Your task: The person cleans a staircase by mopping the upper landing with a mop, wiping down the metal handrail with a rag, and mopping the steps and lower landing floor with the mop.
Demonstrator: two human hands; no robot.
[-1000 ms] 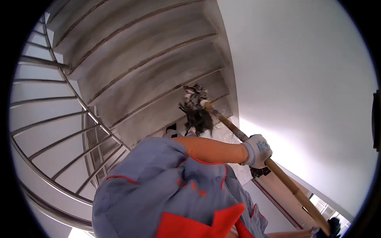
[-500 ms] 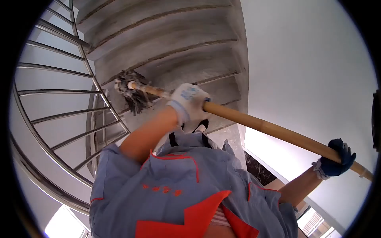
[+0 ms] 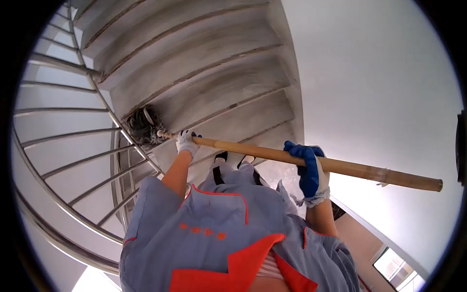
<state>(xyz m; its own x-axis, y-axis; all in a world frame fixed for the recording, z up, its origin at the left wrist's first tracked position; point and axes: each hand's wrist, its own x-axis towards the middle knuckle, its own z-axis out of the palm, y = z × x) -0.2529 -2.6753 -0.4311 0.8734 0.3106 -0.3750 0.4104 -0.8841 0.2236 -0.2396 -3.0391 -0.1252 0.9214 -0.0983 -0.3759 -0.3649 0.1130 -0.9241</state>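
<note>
A mop with a long bamboo handle (image 3: pixel 243 150) slants across my body. Its dark, stringy head (image 3: pixel 142 127) rests on a stair at the left end, beside the railing posts. My left hand (image 3: pixel 187 142), in a white work glove, is closed around the handle near the mop head. Further up the handle, my right hand (image 3: pixel 310 170) grips it in a white glove with a blue coated palm. The handle's free end extends past my right hand, in front of the white wall.
Curving grey concrete stairs (image 3: pixel 199 78) with worn, stained edges fill the upper middle. A metal railing (image 3: pixel 104 104) bends along the left side, and a smooth white wall (image 3: pixel 369 82) bounds the right. My shoes (image 3: pixel 221 156) stand on a step below the handle.
My right hand has come inward from near the handle's far end. My left hand has moved left, nearer the mop head. The mop head has shifted down and left, close to the railing.
</note>
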